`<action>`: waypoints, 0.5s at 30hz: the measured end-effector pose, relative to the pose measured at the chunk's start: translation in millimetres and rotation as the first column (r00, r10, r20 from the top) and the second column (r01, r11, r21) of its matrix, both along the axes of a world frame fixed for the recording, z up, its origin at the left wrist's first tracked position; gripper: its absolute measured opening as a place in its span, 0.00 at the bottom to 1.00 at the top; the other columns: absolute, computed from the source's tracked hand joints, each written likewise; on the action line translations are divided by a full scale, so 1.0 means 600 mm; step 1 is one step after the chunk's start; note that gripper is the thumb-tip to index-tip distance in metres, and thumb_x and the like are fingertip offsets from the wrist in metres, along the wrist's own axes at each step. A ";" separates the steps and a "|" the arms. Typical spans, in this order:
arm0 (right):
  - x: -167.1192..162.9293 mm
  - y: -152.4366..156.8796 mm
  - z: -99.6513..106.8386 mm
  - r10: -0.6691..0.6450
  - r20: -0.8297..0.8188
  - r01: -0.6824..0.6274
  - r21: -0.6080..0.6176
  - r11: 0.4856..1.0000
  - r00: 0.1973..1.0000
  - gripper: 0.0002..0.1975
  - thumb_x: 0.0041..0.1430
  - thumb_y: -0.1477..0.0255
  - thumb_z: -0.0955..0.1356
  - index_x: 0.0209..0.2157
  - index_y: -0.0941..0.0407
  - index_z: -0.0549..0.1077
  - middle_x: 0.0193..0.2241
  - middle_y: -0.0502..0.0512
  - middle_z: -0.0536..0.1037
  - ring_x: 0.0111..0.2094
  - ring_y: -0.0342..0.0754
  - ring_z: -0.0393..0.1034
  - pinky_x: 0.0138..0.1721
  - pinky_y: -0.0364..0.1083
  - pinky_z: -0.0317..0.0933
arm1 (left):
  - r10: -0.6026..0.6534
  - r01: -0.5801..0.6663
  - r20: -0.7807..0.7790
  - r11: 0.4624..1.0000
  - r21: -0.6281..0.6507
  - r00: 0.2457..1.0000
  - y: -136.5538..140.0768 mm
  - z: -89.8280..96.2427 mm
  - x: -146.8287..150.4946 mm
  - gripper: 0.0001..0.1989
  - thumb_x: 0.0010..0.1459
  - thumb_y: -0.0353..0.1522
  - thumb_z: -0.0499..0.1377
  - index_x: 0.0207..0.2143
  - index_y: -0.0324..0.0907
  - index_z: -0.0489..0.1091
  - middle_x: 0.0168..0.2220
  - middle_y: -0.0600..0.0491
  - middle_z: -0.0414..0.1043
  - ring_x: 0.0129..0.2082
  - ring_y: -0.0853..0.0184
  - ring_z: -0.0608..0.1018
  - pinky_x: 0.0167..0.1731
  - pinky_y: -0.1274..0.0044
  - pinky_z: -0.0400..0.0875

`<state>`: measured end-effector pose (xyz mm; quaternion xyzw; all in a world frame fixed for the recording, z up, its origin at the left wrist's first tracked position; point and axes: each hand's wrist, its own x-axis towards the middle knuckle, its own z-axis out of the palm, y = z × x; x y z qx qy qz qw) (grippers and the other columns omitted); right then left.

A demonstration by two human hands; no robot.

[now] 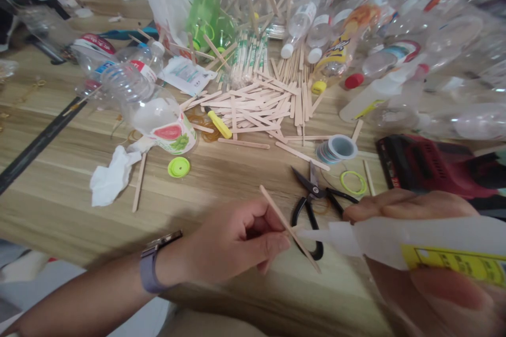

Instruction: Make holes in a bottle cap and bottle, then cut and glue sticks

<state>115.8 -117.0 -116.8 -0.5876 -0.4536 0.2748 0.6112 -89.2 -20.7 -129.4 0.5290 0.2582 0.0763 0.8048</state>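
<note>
My left hand (233,245), with a watch on its wrist, is closed in a pinch on a wooden craft stick (306,255) that slants over the table. A second piece of wood may be at the fingertips; I cannot make it out. My right hand (454,292) wraps around a white glue bottle (379,237) with a yellow label, lying sideways in the grip. Its nozzle points left, at or very near the middle of the stick. Behind the stick lie black-handled cutting pliers (314,189), jaws spread.
A heap of craft sticks (256,108) covers the back middle, beside a yellow-handled tool (219,124). Clear plastic bottles (458,79) crowd the right, behind a red-and-black power tool (435,160). A cut bottle (150,108), tissue (113,176) and green cap (179,167) lie left.
</note>
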 end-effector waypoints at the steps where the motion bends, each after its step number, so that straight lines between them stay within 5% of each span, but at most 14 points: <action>1: 0.001 0.000 0.000 0.010 -0.013 -0.010 0.003 1.000 1.000 0.19 0.46 0.48 0.73 0.35 0.45 0.75 0.29 0.51 0.75 0.32 0.51 0.70 0.29 0.47 0.72 | -0.004 0.004 -0.006 1.000 0.010 1.000 0.001 0.001 0.000 0.11 0.62 0.39 0.59 0.33 0.41 0.64 0.22 0.61 0.64 0.20 0.77 0.68 0.21 0.84 0.60; 15: 0.001 -0.007 0.000 0.041 0.046 -0.044 0.066 0.997 0.998 0.14 0.52 0.56 0.74 0.38 0.47 0.75 0.32 0.51 0.76 0.35 0.51 0.70 0.31 0.47 0.70 | 0.000 0.000 -0.053 1.000 -0.002 0.999 -0.002 -0.004 -0.001 0.15 0.60 0.42 0.60 0.31 0.41 0.61 0.24 0.60 0.65 0.21 0.77 0.68 0.21 0.83 0.59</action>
